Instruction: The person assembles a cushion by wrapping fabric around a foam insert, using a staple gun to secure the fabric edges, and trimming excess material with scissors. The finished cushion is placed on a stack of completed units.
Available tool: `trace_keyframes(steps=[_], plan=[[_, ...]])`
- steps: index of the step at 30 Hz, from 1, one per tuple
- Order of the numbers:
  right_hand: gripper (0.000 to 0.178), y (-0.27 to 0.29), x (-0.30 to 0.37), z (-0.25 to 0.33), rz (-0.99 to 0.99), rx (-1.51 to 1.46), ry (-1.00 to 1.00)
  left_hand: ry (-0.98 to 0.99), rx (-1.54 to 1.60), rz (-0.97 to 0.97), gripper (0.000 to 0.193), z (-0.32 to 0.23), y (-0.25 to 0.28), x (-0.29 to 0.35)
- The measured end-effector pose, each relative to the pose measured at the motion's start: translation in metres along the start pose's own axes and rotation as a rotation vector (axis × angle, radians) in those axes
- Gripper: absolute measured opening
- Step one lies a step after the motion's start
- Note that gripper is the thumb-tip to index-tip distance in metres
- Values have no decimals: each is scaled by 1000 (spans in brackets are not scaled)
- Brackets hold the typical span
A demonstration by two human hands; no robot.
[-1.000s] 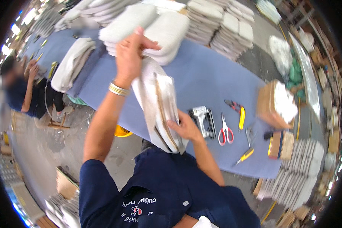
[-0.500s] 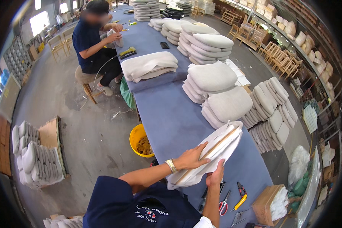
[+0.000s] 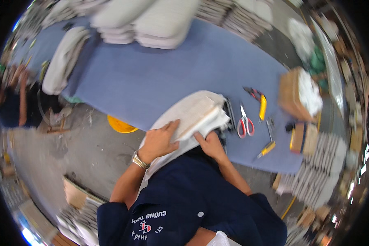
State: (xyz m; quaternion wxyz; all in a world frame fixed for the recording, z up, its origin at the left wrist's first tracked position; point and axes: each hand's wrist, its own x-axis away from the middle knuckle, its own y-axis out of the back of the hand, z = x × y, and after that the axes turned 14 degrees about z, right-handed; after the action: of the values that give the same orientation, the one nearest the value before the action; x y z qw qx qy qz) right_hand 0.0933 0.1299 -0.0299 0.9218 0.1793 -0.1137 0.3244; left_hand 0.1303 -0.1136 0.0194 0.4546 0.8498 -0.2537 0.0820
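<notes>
A pale grey fabric seat cushion (image 3: 188, 112) leans tilted between my body and the near edge of the table, with a brownish strip and loose white cloth along its side. My left hand (image 3: 160, 141), with a metal watch at the wrist, lies on its upper face with fingers stretched out. My right hand (image 3: 211, 145) grips the white edge, thumb on top; its other fingers are hidden underneath. Right of the cushion lie red-handled scissors (image 3: 245, 125), yellow-and-red pliers (image 3: 261, 104) and a yellow utility knife (image 3: 267, 149). A dark tool (image 3: 230, 117) is partly hidden behind the cushion.
The blue-covered table (image 3: 143, 78) bears stacked cushions (image 3: 164, 26) at its far side. A cardboard box (image 3: 292, 94) with white stuffing and a smaller box (image 3: 304, 137) are at the right. A yellow bucket (image 3: 121, 124) stands below the left edge. A co-worker (image 3: 18, 98) sits far left.
My view has swung down and right. The cushion has come closer to my body and tipped flatter, its broad fabric face now upward. Both hands remain on it.
</notes>
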Motion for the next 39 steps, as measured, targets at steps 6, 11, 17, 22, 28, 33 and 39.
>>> trace_keyframes(steps=[6,11,17,22,28,33,39], plan=[[36,52,-3,35,-389,109,0,92,-74,82,94,-14,22,-16],[44,68,-17,58,-610,346,190,11,-119,72,101,-7,26,-22],[41,62,-45,55,-549,439,69,-35,-99,50,100,-21,36,-32],[29,56,-57,47,-645,484,137,-291,-217,-65,98,-73,55,-72],[16,58,-73,43,-719,518,226,-248,-174,-25,103,-48,43,-134],[15,58,-75,36,-698,479,297,-270,-78,60,102,-33,44,-160],[12,62,-73,28,-660,497,307,-369,73,124,89,-19,33,-171]])
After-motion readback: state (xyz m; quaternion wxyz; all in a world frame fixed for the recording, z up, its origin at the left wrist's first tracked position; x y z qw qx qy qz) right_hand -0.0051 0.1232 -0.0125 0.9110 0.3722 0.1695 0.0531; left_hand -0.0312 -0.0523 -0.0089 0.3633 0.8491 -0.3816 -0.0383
